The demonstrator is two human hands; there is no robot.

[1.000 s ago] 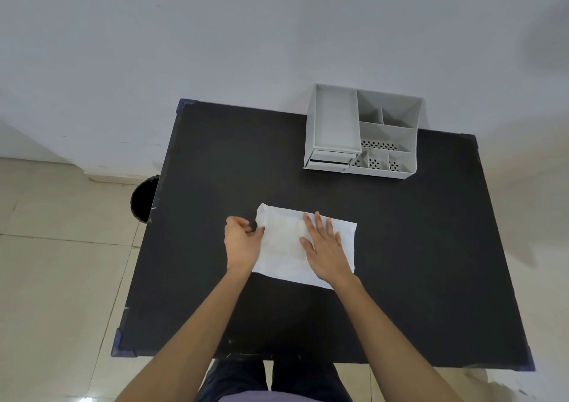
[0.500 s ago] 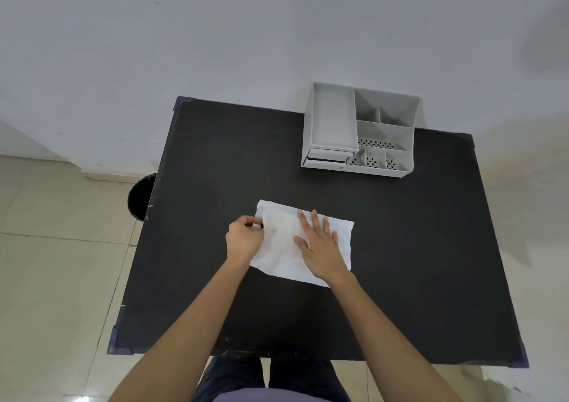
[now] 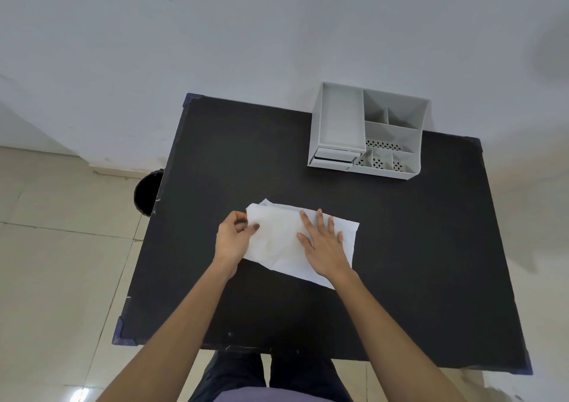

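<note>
A thin white rectangular paper sheet [image 3: 277, 243], slightly creased, lies near the middle of the black tabletop [image 3: 415, 263]. The left grip [image 3: 232, 238] pinches the sheet's left edge between thumb and curled fingers. The right grip [image 3: 323, 247] rests flat on its right half, fingers straight and spread. A grey plastic compartmented organiser [image 3: 338, 118] stands well apart at the tabletop's far edge.

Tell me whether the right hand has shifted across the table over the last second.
No. The right hand still lies flat on the paper, equally far from the organiser.
</note>
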